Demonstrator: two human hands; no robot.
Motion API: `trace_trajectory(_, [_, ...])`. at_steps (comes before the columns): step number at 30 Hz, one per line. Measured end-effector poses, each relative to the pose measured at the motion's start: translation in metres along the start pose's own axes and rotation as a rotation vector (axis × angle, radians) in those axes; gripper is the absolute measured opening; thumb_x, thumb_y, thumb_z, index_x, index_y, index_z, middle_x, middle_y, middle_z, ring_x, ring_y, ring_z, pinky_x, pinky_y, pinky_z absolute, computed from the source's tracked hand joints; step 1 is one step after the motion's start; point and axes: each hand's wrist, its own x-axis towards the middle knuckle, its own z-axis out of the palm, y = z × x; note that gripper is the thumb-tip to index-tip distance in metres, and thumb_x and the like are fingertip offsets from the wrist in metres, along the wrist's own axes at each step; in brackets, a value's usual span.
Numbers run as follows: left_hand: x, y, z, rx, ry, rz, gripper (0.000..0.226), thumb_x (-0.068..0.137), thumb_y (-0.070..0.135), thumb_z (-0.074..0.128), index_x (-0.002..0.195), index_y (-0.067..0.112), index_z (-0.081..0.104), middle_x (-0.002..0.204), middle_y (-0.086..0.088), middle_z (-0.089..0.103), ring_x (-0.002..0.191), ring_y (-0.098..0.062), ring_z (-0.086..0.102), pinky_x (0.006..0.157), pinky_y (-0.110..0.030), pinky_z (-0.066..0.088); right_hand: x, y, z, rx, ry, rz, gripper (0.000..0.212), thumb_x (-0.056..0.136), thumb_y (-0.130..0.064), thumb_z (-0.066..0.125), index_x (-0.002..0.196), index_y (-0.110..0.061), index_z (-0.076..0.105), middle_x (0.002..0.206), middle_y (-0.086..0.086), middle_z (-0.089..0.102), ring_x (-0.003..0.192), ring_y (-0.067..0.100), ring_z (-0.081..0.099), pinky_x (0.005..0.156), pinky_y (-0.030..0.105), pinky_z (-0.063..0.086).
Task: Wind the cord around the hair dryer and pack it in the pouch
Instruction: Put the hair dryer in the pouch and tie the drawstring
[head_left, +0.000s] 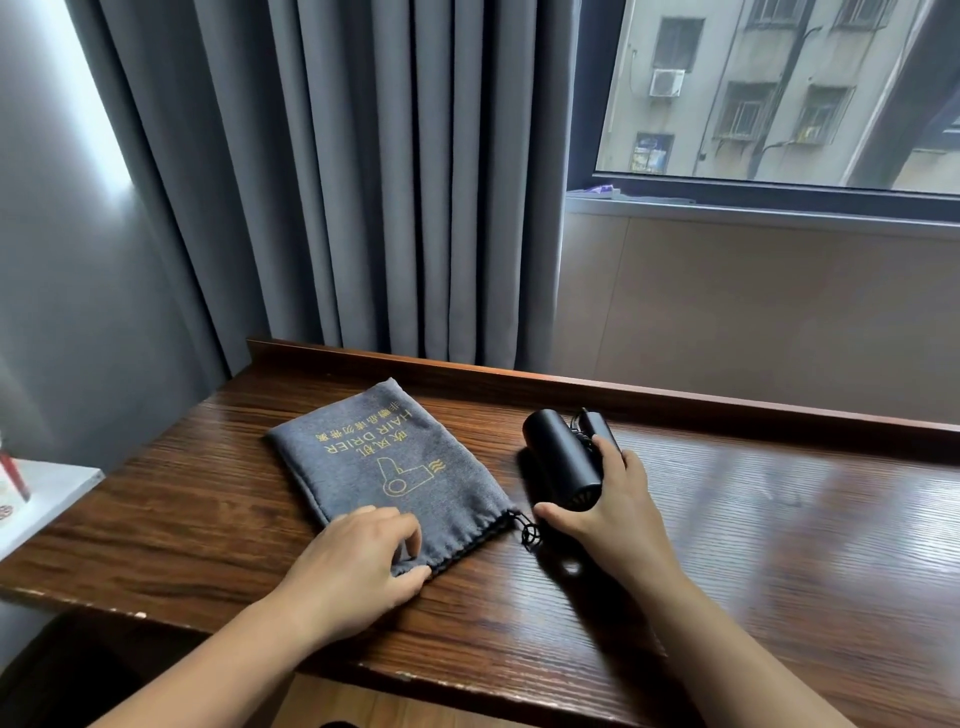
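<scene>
The black hair dryer (563, 460) lies on the wooden table (779, 519), just to the right of the grey pouch (395, 467), with its grilled end toward the person. Its cord (583, 434) is bunched against the folded handle, on the side away from the pouch. The right hand (608, 512) is wrapped around the dryer's body, thumb at the near end and fingers over the far side, holding it. The pouch lies flat (yellow dryer drawing and "HAIR DRIER" lettering facing up), its drawstring mouth nearest the dryer's grilled end. The left hand (358, 564) rests on the pouch's near corner, fingers curled and pressing the fabric, thumb at the hem. Grey curtains (311, 182) hang behind the pouch.
</scene>
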Motion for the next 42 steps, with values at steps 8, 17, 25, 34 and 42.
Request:
trace_trajectory(8, [0.004,0.006,-0.017,-0.113,0.177,-0.117,0.019,0.09,0.04,0.06,0.081,0.024,0.063,0.073,0.012,0.061,0.076,-0.009,0.06,0.07,-0.03,0.046,-0.005,0.004,-0.01,0.055,0.049,-0.045,0.086,0.061,-0.05,0.078,0.136,-0.03,0.04,0.12,-0.007,0.044,0.099,0.015,0.054,0.079,0.027,0.042])
trace_trajectory(17, [0.025,0.003,-0.038,-0.277,0.257,-0.191,0.016,0.088,0.033,0.067,0.075,0.024,0.067,0.058,0.007,0.059,0.06,-0.006,0.056,0.061,-0.027,0.044,-0.046,-0.023,-0.073,0.547,-0.161,-0.166,0.076,0.051,-0.045,0.078,0.124,-0.042,0.055,0.109,-0.01,0.066,0.085,0.009,0.066,0.068,0.026,0.054])
trace_trajectory(25, [0.032,0.0,-0.042,-0.406,0.287,-0.212,0.016,0.09,0.027,0.068,0.075,0.022,0.069,0.057,0.006,0.06,0.056,-0.005,0.052,0.059,-0.024,0.04,-0.064,-0.021,-0.084,0.842,-0.706,-0.168,0.079,0.061,-0.036,0.074,0.135,-0.021,0.052,0.129,0.011,0.063,0.118,0.031,0.061,0.096,0.037,0.049])
trace_trajectory(34, [0.02,0.009,-0.05,-0.482,0.298,-0.084,0.012,0.091,0.025,0.068,0.078,0.025,0.069,0.065,0.001,0.068,0.059,-0.009,0.058,0.061,-0.023,0.047,-0.058,-0.033,-0.057,0.628,-0.631,-0.124,0.075,0.059,-0.046,0.08,0.129,-0.035,0.056,0.121,0.0,0.067,0.107,0.018,0.066,0.092,0.036,0.055])
trace_trajectory(42, [0.022,0.036,-0.053,-0.443,0.348,0.002,0.009,0.09,0.028,0.069,0.084,0.023,0.072,0.06,0.022,0.063,0.061,0.005,0.057,0.058,-0.008,0.037,-0.076,-0.065,-0.013,0.278,-0.335,-0.358,0.091,0.057,-0.054,0.081,0.138,-0.034,0.044,0.138,-0.023,0.036,0.129,-0.009,0.038,0.104,0.006,0.03])
